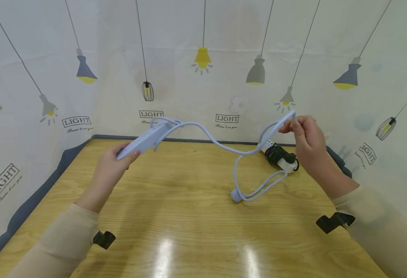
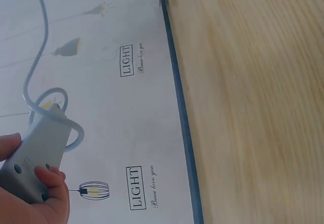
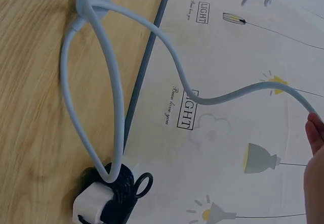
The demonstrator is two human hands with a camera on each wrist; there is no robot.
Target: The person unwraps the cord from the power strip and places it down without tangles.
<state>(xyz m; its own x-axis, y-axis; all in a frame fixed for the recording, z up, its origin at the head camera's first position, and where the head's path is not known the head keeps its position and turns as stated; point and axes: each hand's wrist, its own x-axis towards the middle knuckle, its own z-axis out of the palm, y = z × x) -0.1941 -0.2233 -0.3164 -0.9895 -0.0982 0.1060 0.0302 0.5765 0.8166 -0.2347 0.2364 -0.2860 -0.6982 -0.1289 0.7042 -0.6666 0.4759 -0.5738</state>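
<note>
My left hand grips one end of a white power strip, thumb on the near side, and holds it tilted above the wooden table. The left wrist view shows the strip's plain back with round holes between the fingers. From its far end a white cord loops and runs across to the right. There my right hand pinches the cord in its fingertips, raised over the table's far right. The rest of the cord hangs down in loops onto the table, ending in a round plug.
At the back right lies a second white power strip with a black cord bundled round it; a loop of the white cord reaches beside it. A lamp-printed cloth wall encloses the table at the back and sides.
</note>
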